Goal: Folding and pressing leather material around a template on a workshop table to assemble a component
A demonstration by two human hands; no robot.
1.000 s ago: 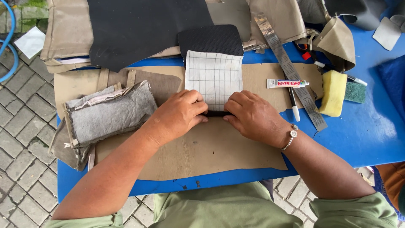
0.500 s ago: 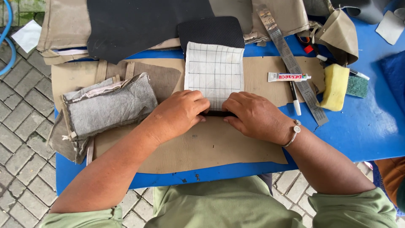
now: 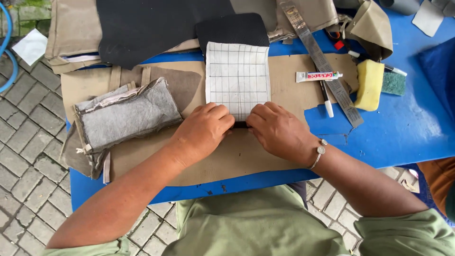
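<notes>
A white sheet with a drawn grid point(image 3: 238, 78) lies on a black leather piece point(image 3: 232, 28), over brown cardboard point(image 3: 227, 156) on the blue table point(image 3: 407, 128). My left hand point(image 3: 204, 130) and my right hand point(image 3: 277, 130) press side by side on the near edge of the gridded sheet. A narrow black strip point(image 3: 241, 124) shows between the fingertips. Both hands have their fingers curled down on this folded edge.
A grey felt bundle point(image 3: 125, 118) lies left of the hands. Right of the sheet are a glue tube point(image 3: 318, 76), a metal ruler point(image 3: 322, 61), a pen point(image 3: 327, 99) and a yellow-green sponge point(image 3: 372, 85). Tan and black material is piled at the back. Paving stones lie left of the table.
Both hands stay pressed on the sheet's near edge. The view has shifted slightly; nothing was picked up or let go.
</notes>
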